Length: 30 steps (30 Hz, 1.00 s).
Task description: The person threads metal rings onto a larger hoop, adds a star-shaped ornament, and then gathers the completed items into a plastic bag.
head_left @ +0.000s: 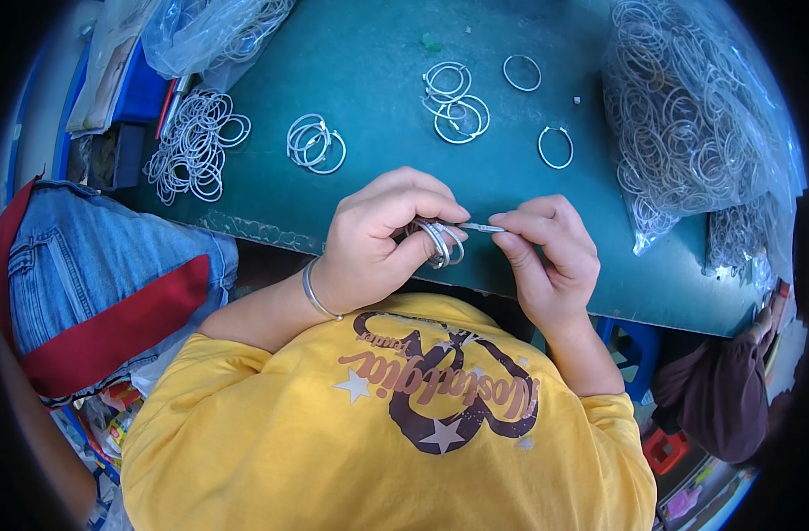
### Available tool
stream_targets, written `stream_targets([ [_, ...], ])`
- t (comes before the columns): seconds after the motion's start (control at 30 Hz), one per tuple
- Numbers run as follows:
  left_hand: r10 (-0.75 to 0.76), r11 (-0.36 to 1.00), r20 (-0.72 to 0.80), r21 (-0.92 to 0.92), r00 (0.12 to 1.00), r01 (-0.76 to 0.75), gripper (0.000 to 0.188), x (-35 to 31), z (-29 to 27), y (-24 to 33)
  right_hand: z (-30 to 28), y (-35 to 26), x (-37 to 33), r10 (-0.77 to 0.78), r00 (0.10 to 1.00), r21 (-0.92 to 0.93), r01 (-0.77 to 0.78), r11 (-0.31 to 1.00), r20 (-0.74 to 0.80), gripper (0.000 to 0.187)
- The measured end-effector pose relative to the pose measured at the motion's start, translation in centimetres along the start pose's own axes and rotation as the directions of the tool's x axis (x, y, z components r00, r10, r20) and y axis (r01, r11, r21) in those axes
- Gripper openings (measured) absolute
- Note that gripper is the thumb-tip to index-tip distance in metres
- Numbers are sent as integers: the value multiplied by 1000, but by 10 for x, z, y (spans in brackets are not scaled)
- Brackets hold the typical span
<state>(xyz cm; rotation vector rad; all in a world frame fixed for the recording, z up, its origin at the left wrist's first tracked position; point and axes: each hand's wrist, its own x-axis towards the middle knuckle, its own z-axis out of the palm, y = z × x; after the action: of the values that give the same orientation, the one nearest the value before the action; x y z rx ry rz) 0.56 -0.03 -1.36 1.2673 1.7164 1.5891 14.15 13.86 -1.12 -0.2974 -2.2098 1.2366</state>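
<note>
My left hand (378, 234) is closed around a small bunch of silver-grey wire rings (437, 245), which hang together at its fingertips. One more wire ring (482, 227), seen nearly edge-on, stretches from the left fingertips to my right hand (557, 257). The right thumb and index finger pinch its other end. Both hands are just above the near edge of a green table (378, 199). On the table beyond them lie a few joined or overlapping wire rings (462, 119), two single rings, and a small cluster of rings (316, 146) to the left.
A heap of wire rings (192, 146) lies at the table's left, beside a blue bin (139, 84) and a plastic bag (192, 40). Large clear bags full of rings (688, 115) stand on the right. Denim with a red strap (95, 292) hangs at the left.
</note>
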Motion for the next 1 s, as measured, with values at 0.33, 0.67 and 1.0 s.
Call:
stream_targets([
  [0.33,32,999,-35,39,999,-30,20,-3,-1,-1,0,2,-10,464,882,493,-441,750,84,15],
  [0.67,267,951,28,153,963,-268,27,3,-5,3,-8,2,-7,565,774,625,-598,502,287,15],
  [1.0,-181,916,33,-359,983,181,14,-5,3,-1,-5,-5,-6,553,822,605,-510,612,135,13],
])
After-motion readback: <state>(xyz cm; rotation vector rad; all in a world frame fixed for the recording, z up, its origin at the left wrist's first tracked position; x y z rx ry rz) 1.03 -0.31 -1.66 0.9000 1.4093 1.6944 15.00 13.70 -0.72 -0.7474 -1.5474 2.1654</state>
